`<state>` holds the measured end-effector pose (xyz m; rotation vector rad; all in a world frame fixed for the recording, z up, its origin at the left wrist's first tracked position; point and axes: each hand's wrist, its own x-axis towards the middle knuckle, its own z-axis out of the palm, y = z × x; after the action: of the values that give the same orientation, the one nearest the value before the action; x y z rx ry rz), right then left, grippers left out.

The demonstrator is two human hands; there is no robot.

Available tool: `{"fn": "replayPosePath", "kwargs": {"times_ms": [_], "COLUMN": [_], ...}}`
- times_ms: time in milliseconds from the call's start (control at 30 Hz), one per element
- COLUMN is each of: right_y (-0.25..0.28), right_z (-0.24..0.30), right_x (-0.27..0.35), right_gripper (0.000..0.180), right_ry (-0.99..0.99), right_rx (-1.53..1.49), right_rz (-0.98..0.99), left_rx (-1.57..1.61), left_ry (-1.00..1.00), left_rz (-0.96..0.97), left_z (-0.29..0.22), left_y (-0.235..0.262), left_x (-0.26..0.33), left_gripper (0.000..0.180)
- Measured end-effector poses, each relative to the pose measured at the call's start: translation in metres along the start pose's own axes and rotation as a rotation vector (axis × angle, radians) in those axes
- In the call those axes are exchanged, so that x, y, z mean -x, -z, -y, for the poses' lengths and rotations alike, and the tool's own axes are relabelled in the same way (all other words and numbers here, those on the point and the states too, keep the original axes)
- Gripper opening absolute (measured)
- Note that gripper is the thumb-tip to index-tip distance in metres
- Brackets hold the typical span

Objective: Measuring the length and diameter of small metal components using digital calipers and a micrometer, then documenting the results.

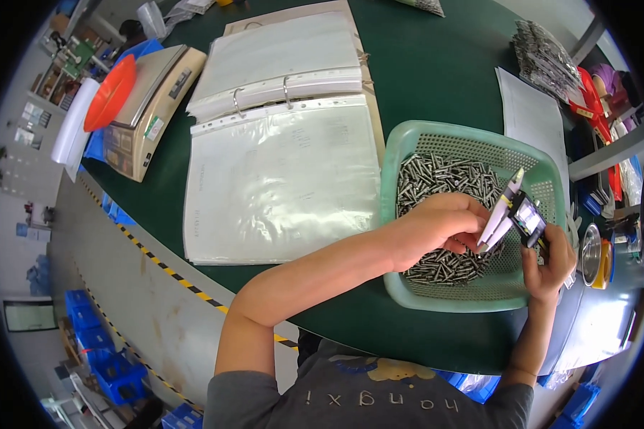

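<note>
Head view, grip first: what is held?
Right hand (pixel 549 266): fingers closed round the black body of one digital caliper (pixel 528 218). Left hand (pixel 444 225): fingers curled at the caliper's tips; whether they pinch a pin, cannot tell.
Stock and progress?
Metal pins (pixel 436 272): many, loose, heaped toward the left edge of one green basket (pixel 391 214). Judged done: caliper in hand. Judged left: most of the heap; no lot set apart is distinguishable.
Outward?
Table (pixel 436 93): green, basket by its near edge. Ring binder (pixel 286 179): open, beside the basket. Scale (pixel 150 139): beige, table's left edge.
</note>
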<state>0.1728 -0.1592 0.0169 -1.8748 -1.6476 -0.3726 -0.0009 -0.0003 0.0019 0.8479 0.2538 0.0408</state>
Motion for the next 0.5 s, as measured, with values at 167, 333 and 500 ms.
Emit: {"fn": "replayPosePath", "kwargs": {"times_ms": [167,333,500], "right_y": [-0.0024,0.0,-0.0018], "right_z": [-0.0015,-0.0024,-0.0014], "right_x": [-0.0015,0.0008,-0.0021], "right_gripper": [0.037,0.038,0.038], "right_ry": [0.061,0.024,0.062], "right_rx": [-0.028,-0.02,-0.033], "right_rz": [-0.043,0.004,-0.024], "left_rx": [-0.012,-0.014,-0.013], "left_ry": [0.003,0.008,-0.003], "left_rz": [-0.005,-0.004,-0.003], "left_z": [-0.0002,-0.0014,0.0009], "left_y": [-0.0006,-0.0003,0.0005], "left_x": [0.0001,-0.0001,-0.0009], "left_gripper": [0.025,0.025,0.025]}}
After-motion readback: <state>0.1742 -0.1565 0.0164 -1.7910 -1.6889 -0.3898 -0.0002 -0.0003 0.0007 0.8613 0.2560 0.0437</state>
